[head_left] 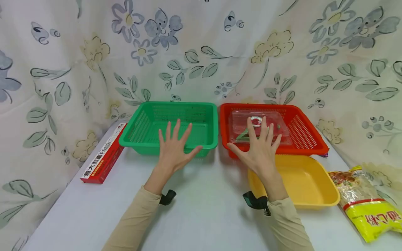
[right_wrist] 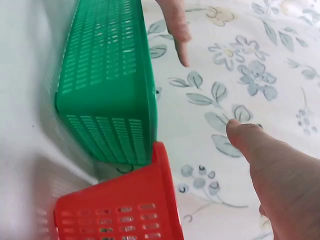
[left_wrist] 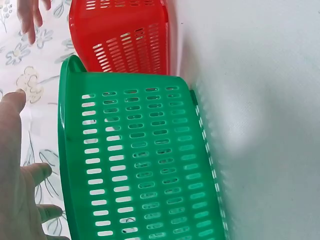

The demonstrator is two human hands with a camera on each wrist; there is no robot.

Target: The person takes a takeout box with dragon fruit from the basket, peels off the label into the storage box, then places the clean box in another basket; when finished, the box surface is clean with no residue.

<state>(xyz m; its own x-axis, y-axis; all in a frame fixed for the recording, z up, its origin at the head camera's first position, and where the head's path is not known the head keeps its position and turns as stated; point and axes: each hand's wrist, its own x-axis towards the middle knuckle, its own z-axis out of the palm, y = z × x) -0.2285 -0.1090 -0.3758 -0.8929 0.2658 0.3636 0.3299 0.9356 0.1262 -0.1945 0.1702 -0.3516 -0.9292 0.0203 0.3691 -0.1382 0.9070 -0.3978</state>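
My left hand (head_left: 173,150) is held up with its fingers spread, in front of the green basket (head_left: 142,150) in the head view. Nothing is in it. Likewise spread and holding nothing, my right hand (head_left: 260,153) hovers before the red basket (head_left: 306,151). A clear plastic box (head_left: 233,127) with a printed lid lies inside the red basket. From the left wrist view, the slotted side of the green basket (left_wrist: 145,150) fills the middle, with the left fingers (left_wrist: 37,173) near its rim. The right thumb (right_wrist: 250,137) shows over the curtain in the right wrist view.
A red pasta box (head_left: 105,153) lies left of the green basket. A yellow basin (head_left: 304,181) sits in front of the red basket, and a yellow and clear food bag (head_left: 365,205) lies at the right edge of the white table (head_left: 201,216). A floral curtain (head_left: 201,45) hangs behind.
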